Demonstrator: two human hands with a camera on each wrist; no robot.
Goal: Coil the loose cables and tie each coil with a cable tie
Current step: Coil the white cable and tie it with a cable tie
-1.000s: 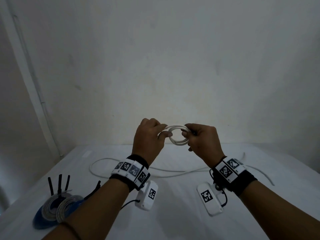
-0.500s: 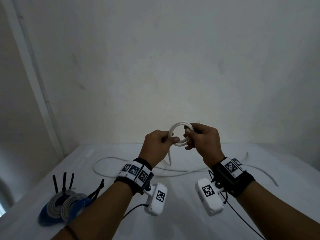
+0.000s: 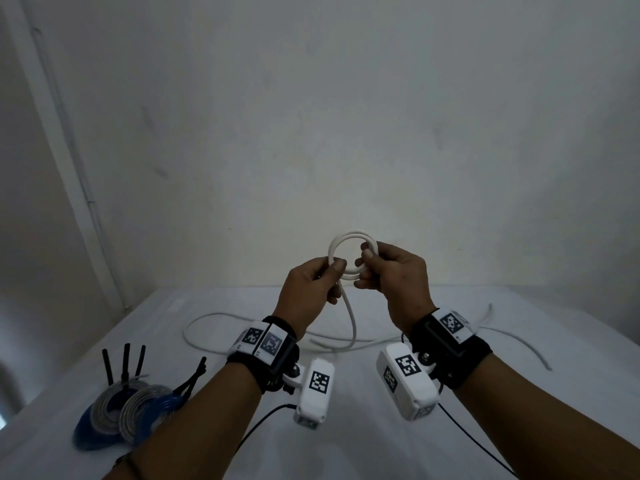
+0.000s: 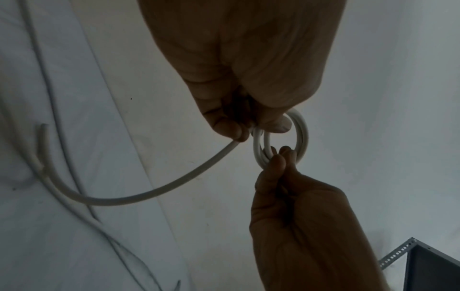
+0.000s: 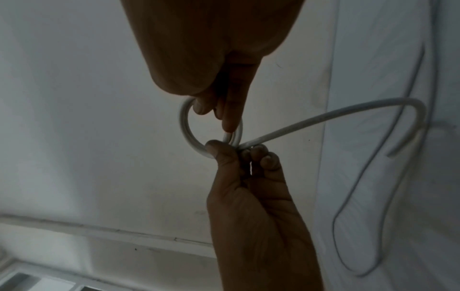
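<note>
A small coil of white cable (image 3: 350,237) is held upright in the air above the table. My left hand (image 3: 333,269) pinches its left side between thumb and fingers, where the loose length (image 3: 352,320) drops away to the table. My right hand (image 3: 366,263) pinches the coil's right side, with fingers through the ring. In the left wrist view the coil (image 4: 302,133) sits between the left hand (image 4: 251,129) above and the right hand (image 4: 280,157) below. In the right wrist view the coil (image 5: 185,128) hangs from the right hand (image 5: 224,116), and the left hand (image 5: 236,151) grips it from below.
The rest of the white cable (image 3: 207,318) lies in wide loops on the white-covered table (image 3: 346,438). At the front left lie blue and grey coils (image 3: 114,410) bound with black cable ties (image 3: 125,362). A wall stands close behind. A metal shelf corner (image 4: 423,261) shows low on the right.
The coil has turned from lying flat between the hands to standing upright. Both hands have shifted their grip on it, and the loose length now hangs from my left hand.
</note>
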